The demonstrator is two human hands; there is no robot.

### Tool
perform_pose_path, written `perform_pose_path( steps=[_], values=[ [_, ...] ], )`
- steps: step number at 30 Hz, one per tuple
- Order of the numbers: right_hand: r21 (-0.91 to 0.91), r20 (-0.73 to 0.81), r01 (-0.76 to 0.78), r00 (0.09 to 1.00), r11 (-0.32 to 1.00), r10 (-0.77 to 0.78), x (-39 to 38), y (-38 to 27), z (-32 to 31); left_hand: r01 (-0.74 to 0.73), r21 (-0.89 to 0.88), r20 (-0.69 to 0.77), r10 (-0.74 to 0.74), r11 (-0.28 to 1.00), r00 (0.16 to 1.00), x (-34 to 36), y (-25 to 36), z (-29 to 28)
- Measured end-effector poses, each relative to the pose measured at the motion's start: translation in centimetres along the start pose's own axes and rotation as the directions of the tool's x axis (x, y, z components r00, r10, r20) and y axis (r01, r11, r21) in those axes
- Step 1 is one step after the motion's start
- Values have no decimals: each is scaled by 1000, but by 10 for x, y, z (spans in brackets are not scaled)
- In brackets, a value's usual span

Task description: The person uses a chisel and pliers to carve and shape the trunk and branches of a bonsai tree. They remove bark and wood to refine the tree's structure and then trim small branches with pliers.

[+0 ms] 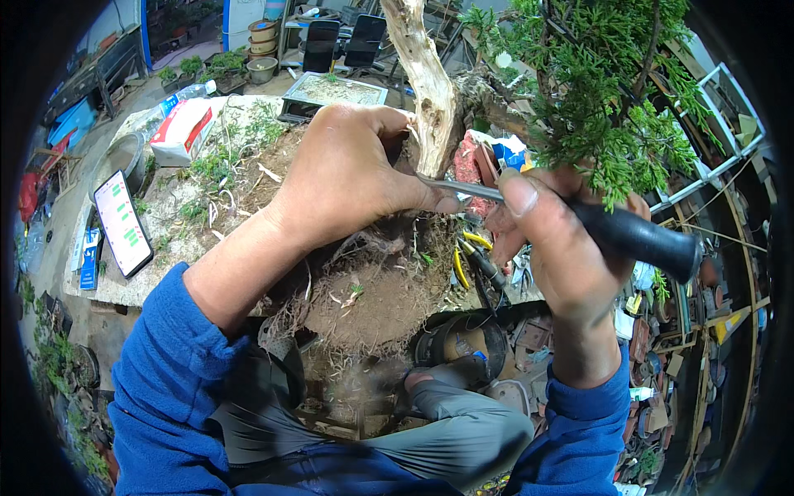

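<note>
Right hand (pixel 564 252) has a snug grip on a black-handled tool (pixel 641 240), shaft pointing left, low against the upright pale trunk (pixel 432 99). Left hand (pixel 343 169) sits nearer it, curled, thumb by the tip; can't tell if it's pinching.

At the left of the counter (pixel 178 244) we see a phone (pixel 124 223), with a small box (pixel 89 258) to its left, a basin (pixel 124 153) behind it and a carton (pixel 184 132) behind to its right. Farther back, left of the trunk (pixel 430 107), is a tray (pixel 331 89). Foliage (pixel 612 91) spreads right of the trunk; a carving tool (pixel 645 238) crosses beneath it. Nearest us, below the trunk, we have the root ball (pixel 368 310), with pliers (pixel 461 269) to its right and a bucket (pixel 495 343) lower down.
</note>
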State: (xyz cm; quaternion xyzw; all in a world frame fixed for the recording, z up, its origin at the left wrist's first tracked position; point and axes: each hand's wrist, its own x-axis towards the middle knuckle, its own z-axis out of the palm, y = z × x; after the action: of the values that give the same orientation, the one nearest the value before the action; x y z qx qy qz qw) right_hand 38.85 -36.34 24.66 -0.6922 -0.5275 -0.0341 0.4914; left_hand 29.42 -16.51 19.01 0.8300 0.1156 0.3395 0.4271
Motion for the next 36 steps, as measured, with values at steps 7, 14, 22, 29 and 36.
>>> perform_pose_path(
  steps=[7, 14, 22, 29, 36],
  values=[
    [-226, 56, 396, 917, 890, -394, -14, 2, 6, 1, -189, 35, 6, 982, 999, 1, -2, 2],
    [-399, 108, 506, 854, 765, -509, -15, 16, 5, 42, -268, 44, -32, 963, 999, 1, 1, 3],
    [-261, 18, 187, 982, 947, -189, -3, 2, -7, 18, -79, 11, -17, 997, 1000, -1, 4, 2],
    [-119, -20, 98, 995, 988, -101, 6, -8, 4, 63, -301, 115, -29, 951, 993, 5, 1, -2],
    [-43, -28, 222, 974, 974, -224, 1, -9, 6, 91, -418, 102, -52, 904, 993, 8, 0, 5]
  ],
)
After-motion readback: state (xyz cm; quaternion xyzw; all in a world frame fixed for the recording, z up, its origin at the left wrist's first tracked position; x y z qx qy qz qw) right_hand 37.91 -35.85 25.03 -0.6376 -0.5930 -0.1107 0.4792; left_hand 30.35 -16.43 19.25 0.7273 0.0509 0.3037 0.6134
